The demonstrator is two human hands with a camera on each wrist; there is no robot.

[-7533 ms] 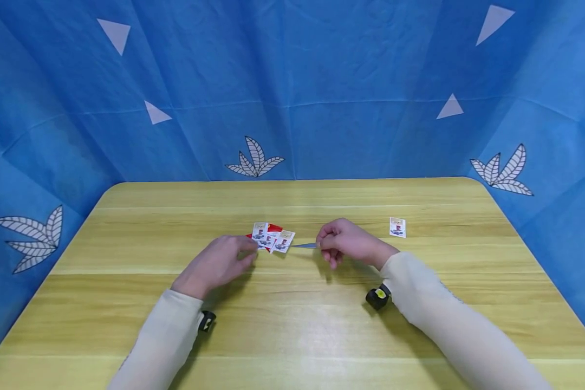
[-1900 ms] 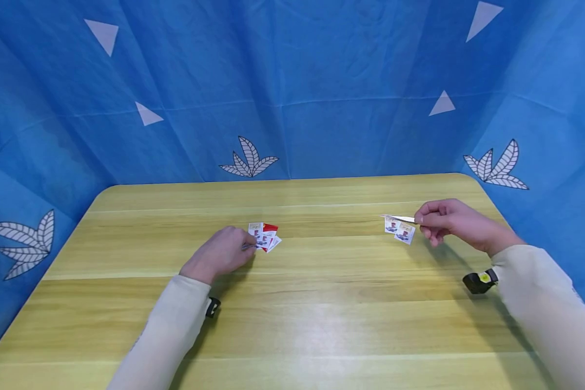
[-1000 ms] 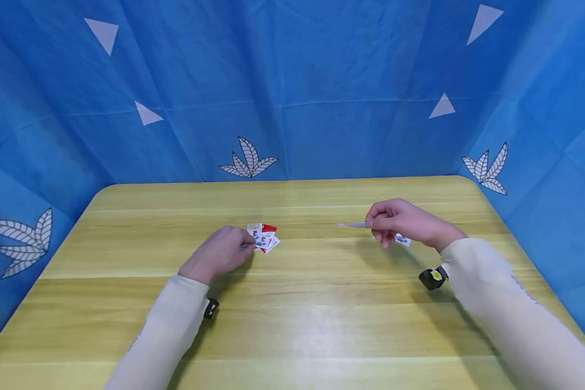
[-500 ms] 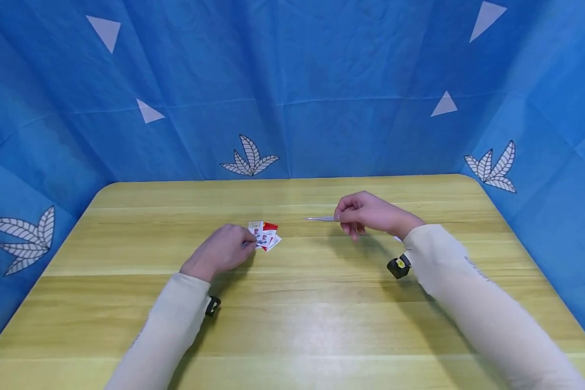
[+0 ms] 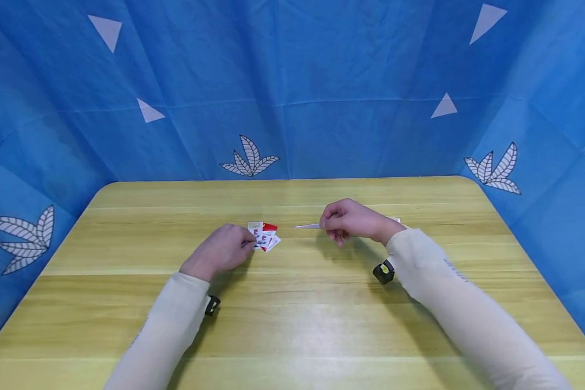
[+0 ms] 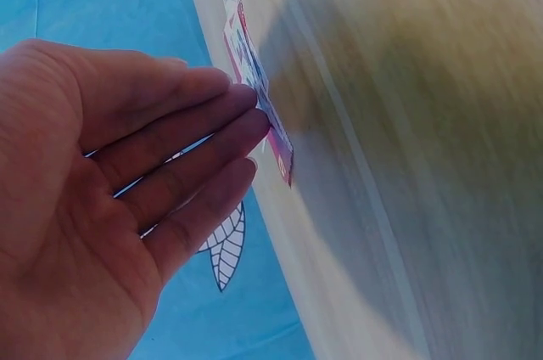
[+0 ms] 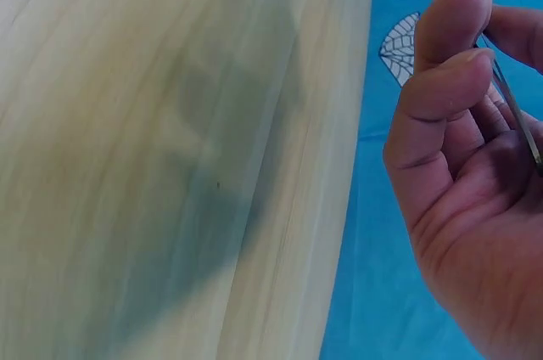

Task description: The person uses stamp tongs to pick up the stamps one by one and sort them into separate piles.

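A small pile of white printed paper pieces point(image 5: 255, 228) with a red piece point(image 5: 270, 227) among them lies mid-table. My left hand point(image 5: 220, 252) rests its fingertips at the pile's left edge; in the left wrist view its fingers point(image 6: 182, 152) are nearly straight against the overlapping pieces point(image 6: 250, 67). To the right of the pile, my right hand point(image 5: 353, 221) pinches tweezers point(image 5: 307, 226), their points aimed left at the pile and apart from it. The right wrist view shows the two thin metal arms of the tweezers point(image 7: 501, 80), with nothing visible between the tips.
Printed pieces point(image 5: 395, 219) lie at the right of the wooden table point(image 5: 292, 336), mostly hidden behind my right forearm. A blue curtain point(image 5: 292, 97) with leaf and triangle prints stands along the table's back and sides. Each wrist wears a small black camera point(image 5: 383, 272).
My right hand has carried the tweezers left from the pieces at the right to beside the pile. A second piece has joined the one at the right. My left hand has stayed at the pile.
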